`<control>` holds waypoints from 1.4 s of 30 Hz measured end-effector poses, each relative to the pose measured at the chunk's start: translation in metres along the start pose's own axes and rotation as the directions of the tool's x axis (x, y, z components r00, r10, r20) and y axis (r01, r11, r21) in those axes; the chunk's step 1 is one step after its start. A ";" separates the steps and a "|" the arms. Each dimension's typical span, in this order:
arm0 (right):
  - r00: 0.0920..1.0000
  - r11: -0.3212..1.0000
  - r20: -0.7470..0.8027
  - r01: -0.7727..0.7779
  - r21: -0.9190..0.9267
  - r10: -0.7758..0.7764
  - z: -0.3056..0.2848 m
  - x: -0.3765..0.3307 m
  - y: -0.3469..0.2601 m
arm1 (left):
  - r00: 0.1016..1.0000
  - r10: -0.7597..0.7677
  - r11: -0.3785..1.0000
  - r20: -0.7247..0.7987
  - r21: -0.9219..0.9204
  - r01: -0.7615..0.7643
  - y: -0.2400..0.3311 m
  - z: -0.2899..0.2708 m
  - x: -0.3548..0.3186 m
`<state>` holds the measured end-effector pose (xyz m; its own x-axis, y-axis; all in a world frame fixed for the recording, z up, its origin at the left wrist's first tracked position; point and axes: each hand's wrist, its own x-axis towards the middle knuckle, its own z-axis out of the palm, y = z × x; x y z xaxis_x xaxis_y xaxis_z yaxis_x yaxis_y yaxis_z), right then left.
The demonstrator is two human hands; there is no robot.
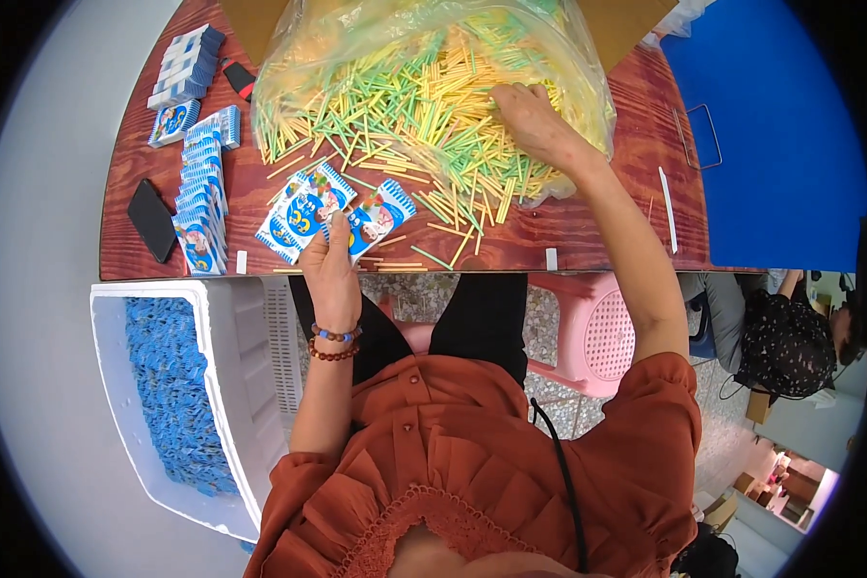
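Several blue-and-white packets point(303, 214) were spread like a fan in the person's left hand point(329, 262), its thumb pressed along the front of them, its fingers mostly hidden behind; they were held just above the near side of the dark red table point(636, 217). The right hand point(538, 125) reached into the heap of thin yellow, green and orange sticks point(385, 106), its fingers curled downward at the heap, and whether they were pinching any could not be told. The sticks filled an open clear plastic bag point(599, 108), and many lay loose on the table in front of it, close to the held packets. Left of the left hand, an overlapping row of similar packets point(199, 193) ran beside a black phone point(151, 220), with a neat stack of packets point(185, 67) farther back, near a red-and-black object point(238, 79). Below the table's left end stood a white foam box point(202, 332) with a mass of blue pieces point(175, 385) inside
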<state>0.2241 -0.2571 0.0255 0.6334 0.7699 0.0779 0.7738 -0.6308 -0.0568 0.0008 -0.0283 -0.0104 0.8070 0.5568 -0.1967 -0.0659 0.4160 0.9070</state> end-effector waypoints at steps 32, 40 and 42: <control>0.966 0.941 -0.230 0.037 -0.335 -0.120 0.019 0.063 -0.007 | 1.000 -0.024 0.998 -0.010 -0.050 0.024 0.001 -0.008 0.003; 0.968 0.997 -0.247 -0.016 0.077 0.034 0.013 0.051 0.007 | 0.999 -0.045 0.996 -0.003 -0.072 0.045 -0.002 -0.009 0.004; 0.972 0.990 -0.220 -0.058 0.131 0.087 0.011 0.049 0.011 | 0.999 -0.040 0.997 0.030 -0.063 0.041 -0.002 -0.008 0.004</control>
<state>0.2638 -0.2248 0.0174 0.6812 0.6722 0.2901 0.7295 -0.6566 -0.1916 -0.0006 -0.0211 -0.0166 0.8261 0.5183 -0.2213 -0.0691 0.4829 0.8730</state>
